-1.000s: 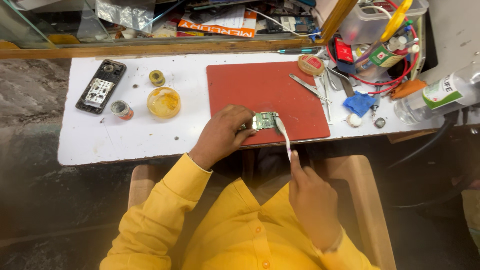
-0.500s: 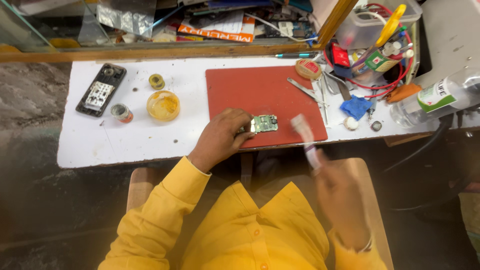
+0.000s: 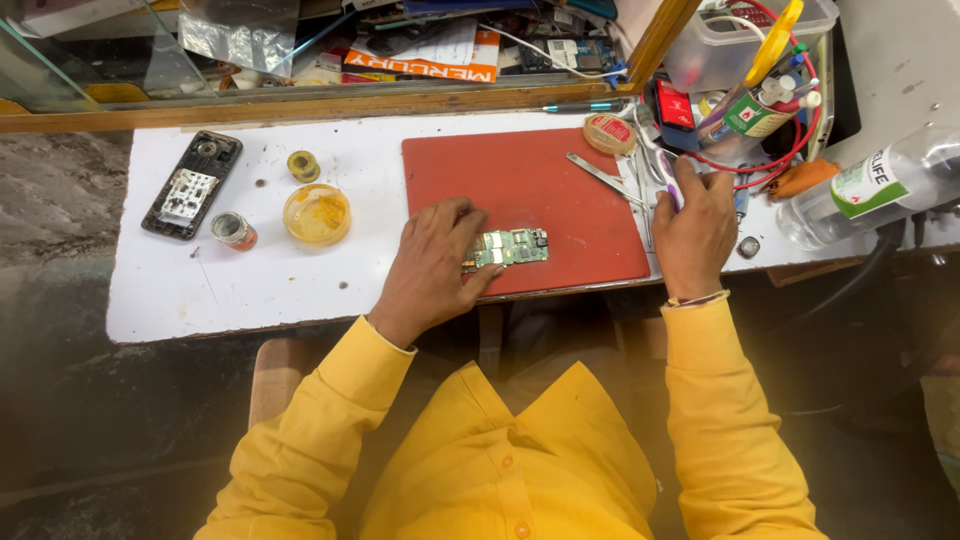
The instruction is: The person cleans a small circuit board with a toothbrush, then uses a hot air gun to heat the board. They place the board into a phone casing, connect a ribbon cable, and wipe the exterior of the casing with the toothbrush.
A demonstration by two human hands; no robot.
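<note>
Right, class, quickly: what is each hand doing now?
Left hand: closed on the green circuit board, pinning it to the red mat.
Right hand: closed around a thin tool.

- The left hand (image 3: 432, 262) is lying palm down near the tabletop's front edge, fingers curled, fingertips pinching something small.
- The right hand (image 3: 693, 228) is resting further right, by the front edge, knuckles up, fingers bent around something thin.
- Both forearms, in yellow sleeves, are reaching forward, elbows bent.
</note>
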